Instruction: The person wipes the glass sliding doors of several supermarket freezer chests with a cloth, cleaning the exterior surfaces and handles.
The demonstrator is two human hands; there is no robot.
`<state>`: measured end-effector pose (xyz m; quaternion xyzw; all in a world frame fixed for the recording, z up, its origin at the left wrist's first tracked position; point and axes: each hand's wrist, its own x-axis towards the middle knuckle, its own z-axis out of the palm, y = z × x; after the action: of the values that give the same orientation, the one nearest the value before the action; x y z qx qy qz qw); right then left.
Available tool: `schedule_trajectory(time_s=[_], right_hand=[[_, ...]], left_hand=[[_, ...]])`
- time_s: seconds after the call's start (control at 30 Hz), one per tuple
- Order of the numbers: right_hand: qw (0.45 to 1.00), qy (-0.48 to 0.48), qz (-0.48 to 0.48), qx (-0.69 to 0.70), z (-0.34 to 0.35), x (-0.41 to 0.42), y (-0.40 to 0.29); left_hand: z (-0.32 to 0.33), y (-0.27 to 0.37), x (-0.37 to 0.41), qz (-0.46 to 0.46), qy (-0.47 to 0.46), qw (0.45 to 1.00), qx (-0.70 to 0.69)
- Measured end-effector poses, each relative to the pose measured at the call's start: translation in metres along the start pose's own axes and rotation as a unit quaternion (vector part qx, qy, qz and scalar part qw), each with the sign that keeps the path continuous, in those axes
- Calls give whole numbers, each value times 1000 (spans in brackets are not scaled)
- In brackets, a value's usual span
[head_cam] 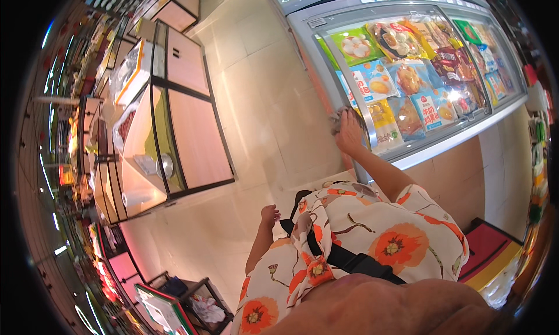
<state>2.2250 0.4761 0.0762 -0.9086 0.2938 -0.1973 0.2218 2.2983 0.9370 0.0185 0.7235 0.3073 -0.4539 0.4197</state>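
Note:
My right hand [348, 132] presses a crumpled grey cloth [339, 119] on the near corner of the chest freezer's frame [324, 79], beside the metal edge strip of its sliding glass lid [356, 88]. Under the glass lie several bags of frozen food, among them a blue bag of buns [433, 110], a yellow bag [384, 121] and a green bag [356, 48]. My left hand [270, 214] hangs over the tiled floor at my side, its fingers loosely curled, with nothing seen in it.
Wood-panelled display counters [196, 138] with black edges stand across the tiled aisle [257, 103]. One holds a roll of clear plastic bags [135, 199]. A black-framed rack [205, 304] stands at the bottom left. A red and yellow box [491, 256] lies behind me at the right.

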Motion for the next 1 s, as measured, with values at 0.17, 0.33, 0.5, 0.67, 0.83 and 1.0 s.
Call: schedule_trajectory(time_s=[0.17, 0.33, 0.5, 0.67, 0.83, 1.0], right_hand=[[999, 50, 5, 15, 20, 99, -24], [996, 44, 66, -31, 52, 190, -12], [996, 16, 87, -26, 69, 261, -23], [992, 16, 89, -86, 75, 303, -31], [994, -25, 84, -64, 73, 304, -41], [991, -30, 91, -88, 73, 305, -35]], left_hand=[[-33, 74, 25, 55, -41, 998, 2], [-15, 153, 33, 116, -64, 988, 84], [-58, 205, 86, 75, -66, 992, 83], [-123, 235, 162, 197, -66, 964, 165], [-154, 290, 200, 165, -66, 977, 117], [-102, 375, 186, 143, -109, 980, 82]])
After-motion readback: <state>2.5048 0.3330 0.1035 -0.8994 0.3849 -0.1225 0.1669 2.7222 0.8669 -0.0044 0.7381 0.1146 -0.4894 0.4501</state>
